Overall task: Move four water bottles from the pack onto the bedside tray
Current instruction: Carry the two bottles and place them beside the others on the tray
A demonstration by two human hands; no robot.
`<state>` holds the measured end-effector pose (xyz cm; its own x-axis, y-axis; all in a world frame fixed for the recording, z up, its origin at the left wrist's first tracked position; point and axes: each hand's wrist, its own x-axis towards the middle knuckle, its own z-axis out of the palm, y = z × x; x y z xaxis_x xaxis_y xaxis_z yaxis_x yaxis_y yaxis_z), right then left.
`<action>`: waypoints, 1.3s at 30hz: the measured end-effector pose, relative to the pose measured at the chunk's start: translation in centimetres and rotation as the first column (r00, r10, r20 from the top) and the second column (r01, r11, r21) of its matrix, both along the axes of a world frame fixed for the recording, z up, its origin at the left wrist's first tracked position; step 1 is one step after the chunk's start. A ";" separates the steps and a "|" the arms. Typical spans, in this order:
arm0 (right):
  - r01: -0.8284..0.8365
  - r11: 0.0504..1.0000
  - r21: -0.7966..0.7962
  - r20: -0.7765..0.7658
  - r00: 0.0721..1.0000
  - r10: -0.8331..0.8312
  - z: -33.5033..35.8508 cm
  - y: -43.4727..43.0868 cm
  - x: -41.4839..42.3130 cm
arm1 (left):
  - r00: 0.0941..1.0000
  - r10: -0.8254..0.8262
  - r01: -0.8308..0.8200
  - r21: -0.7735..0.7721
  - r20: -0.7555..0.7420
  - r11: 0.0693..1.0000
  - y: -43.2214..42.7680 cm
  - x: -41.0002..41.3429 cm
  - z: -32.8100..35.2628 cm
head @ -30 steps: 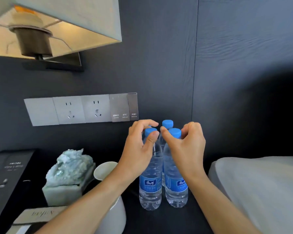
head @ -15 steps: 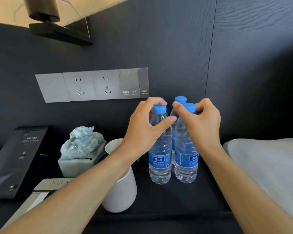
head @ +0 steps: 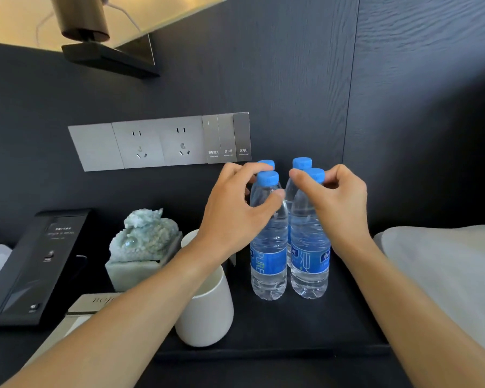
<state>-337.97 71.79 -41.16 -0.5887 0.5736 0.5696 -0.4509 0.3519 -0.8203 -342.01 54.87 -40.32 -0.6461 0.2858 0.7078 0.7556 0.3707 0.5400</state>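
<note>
Four water bottles with blue caps stood upright in a tight square on the dark bedside tray [head: 305, 331], toward its back right part. The front left bottle [head: 268, 259] and the front right bottle [head: 310, 256] showed nearly whole, blue labels facing forward, a narrow gap between them. Behind them only the caps and a little of the shoulders of the back left bottle [head: 266, 164] and the back right bottle [head: 302, 163] could be seen.

The left hand [head: 235, 214] was curled around the neck of the front left bottle, thumb pressed on the near side just below the cap, the fingers bent over toward the back left bottle. The right hand [head: 336, 203] pinched the front right bottle at its neck, thumb across the near side under the cap, the other fingers folded behind. How firmly either hand gripped could not be told.

A white cup [head: 207, 312] stood at the tray's left edge, partly hidden by the left forearm. Left of it sat a pale green stone ornament [head: 143, 245] and a black device [head: 37, 264]. A grey socket panel [head: 157, 142] was on the dark wall behind, with a lamp [head: 95, 26] above and white bedding [head: 445, 270] off the right edge.
</note>
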 end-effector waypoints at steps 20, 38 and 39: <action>-0.017 0.999 0.036 -0.008 1.000 0.018 -0.3 -0.1 0.4 | 0.991 0.005 -0.005 0.001 0.137 1.000 0.0 0.1 0.2; 0.052 0.989 0.139 -0.018 0.999 -0.050 -0.5 0.4 0.6 | 0.956 -0.137 0.117 0.090 0.260 0.989 -1.2 -0.5 -0.1; 0.064 0.986 0.153 -0.018 0.998 -0.062 -0.5 0.3 0.6 | 0.960 -0.121 0.106 0.073 0.251 0.992 -1.2 -0.4 -0.1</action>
<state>-337.37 72.10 -41.71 -0.5460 0.5146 0.6611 -0.4346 0.5007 -0.7486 -342.42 53.71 -40.39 -0.7725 0.3308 0.5420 0.6258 0.2526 0.7379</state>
